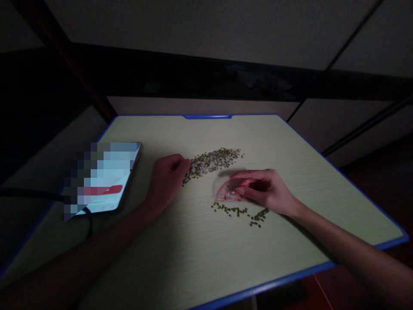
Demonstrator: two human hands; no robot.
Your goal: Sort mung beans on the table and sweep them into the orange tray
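Observation:
On the pale table, a long heap of small green beans mixed with white grains (213, 163) lies in the middle. My left hand (167, 176) is closed at the heap's left end, thumb and fingertips pressed together; whatever it pinches is hidden. My right hand (266, 189) is closed around the right side of a clear, pink-tinted half-round piece (226, 189), thumb in front and fingers behind. White grains and pink marks show through or in this piece; I cannot tell which. Just below it lie loose green beans (237, 211) in small scattered groups.
A lit tablet or phone (111, 189) with a dark edge sits at the table's left, partly blurred out. A black cable (32, 193) runs to it. The table (193, 249) has a blue rim and a blue handle (208, 116) at its far edge. Dark-banded panels stand behind.

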